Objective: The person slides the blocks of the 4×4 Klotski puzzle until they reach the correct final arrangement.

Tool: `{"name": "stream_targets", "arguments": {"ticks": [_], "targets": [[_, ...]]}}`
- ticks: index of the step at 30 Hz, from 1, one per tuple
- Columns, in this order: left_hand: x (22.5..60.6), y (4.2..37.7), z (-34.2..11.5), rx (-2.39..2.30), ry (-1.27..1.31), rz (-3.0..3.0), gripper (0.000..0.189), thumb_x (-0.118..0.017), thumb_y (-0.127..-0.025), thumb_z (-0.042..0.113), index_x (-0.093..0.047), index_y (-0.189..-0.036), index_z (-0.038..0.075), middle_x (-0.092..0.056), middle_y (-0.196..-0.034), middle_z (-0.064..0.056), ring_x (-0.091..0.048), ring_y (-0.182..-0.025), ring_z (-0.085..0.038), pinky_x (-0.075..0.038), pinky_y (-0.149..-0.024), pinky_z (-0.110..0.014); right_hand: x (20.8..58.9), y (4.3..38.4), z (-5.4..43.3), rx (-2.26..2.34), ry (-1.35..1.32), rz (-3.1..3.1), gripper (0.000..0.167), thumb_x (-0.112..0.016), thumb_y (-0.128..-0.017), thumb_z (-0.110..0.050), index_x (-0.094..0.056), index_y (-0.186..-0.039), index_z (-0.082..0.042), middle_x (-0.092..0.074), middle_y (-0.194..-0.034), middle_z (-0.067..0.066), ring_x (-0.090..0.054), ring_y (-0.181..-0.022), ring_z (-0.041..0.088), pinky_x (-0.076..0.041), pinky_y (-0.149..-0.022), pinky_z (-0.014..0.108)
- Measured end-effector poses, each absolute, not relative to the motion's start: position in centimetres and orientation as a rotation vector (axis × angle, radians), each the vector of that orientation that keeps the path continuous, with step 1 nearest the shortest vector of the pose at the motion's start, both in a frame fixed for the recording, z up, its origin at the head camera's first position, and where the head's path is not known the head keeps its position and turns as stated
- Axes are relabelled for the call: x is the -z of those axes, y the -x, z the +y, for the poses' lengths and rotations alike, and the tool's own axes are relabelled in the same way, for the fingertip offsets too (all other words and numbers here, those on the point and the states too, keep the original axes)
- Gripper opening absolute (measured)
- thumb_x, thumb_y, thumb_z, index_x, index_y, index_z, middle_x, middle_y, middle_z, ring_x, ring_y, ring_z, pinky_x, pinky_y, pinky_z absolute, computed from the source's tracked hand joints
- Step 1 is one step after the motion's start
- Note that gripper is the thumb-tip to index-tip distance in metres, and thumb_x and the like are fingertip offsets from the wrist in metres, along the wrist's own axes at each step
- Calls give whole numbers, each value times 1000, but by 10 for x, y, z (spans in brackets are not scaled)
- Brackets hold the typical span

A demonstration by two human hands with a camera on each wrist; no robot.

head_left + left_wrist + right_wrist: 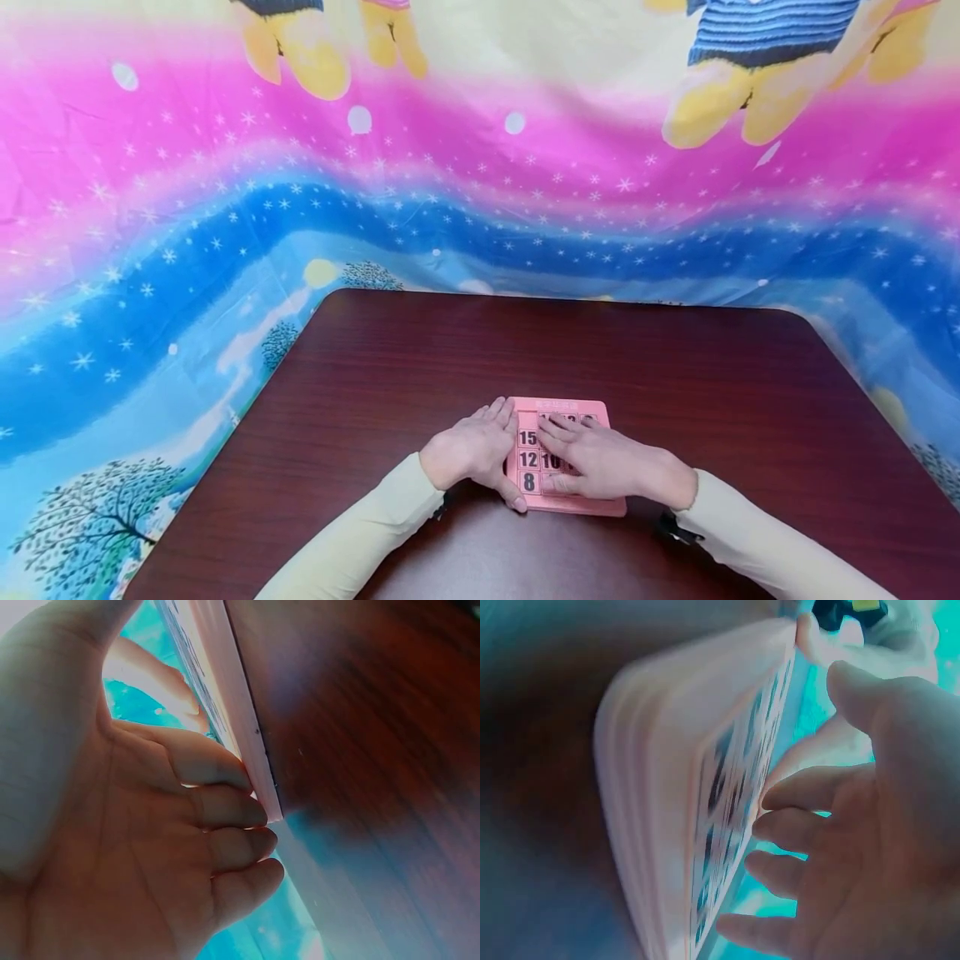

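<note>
A pink sliding number puzzle point(558, 506) lies flat on the table, its tiles printed with black numbers. 15, 12, 10 and 8 are readable; others are partly covered. The top-left slot shows bare pink. My left hand point(474, 442) rests along the puzzle's left side, thumb by the near-left corner; in the left wrist view its fingertips point(262, 844) touch the side edge. My right hand point(611, 458) lies over the tiles from the right with fairly straight, spread fingers. In the right wrist view the fingers point(787, 829) reach over the number face; exact contact is unclear.
The dark brown wooden table point(450, 358) has rounded far corners. Around it hangs a pink and blue curtain point(480, 200) with snowflakes and cartoon figures. A dark strap point(678, 529) shows under the right wrist.
</note>
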State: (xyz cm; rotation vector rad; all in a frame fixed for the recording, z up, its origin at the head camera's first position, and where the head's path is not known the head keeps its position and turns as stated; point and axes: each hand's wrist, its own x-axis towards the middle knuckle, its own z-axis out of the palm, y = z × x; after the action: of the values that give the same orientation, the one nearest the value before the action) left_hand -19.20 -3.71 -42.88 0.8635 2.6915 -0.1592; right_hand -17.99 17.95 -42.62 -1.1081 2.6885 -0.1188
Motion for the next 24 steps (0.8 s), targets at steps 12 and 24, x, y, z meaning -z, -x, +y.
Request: {"name": "stream_targets", "arguments": {"ticks": [12,24], "targets": [[428,192,-38,165,-855,2714,136,-70,-57,84,-23,-155,2,-16,-164,-17,-16,-153,-27,-21,-125,-34,430,191,192,122,998,2708,79,-49,-94,-63,-41,-150,-8,-34,-159,13,-25,-150,35,-28,-112,69],[428,193,-39,152,-852,2700,136,-70,-58,84,-22,-156,3,-14,-165,-16,-14,-154,-26,-19,-125,-33,429,191,185,89,956,2707,76,-50,-94,-62,-41,-150,-13,-33,-160,7,-22,-152,30,-26,-115,67]]}}
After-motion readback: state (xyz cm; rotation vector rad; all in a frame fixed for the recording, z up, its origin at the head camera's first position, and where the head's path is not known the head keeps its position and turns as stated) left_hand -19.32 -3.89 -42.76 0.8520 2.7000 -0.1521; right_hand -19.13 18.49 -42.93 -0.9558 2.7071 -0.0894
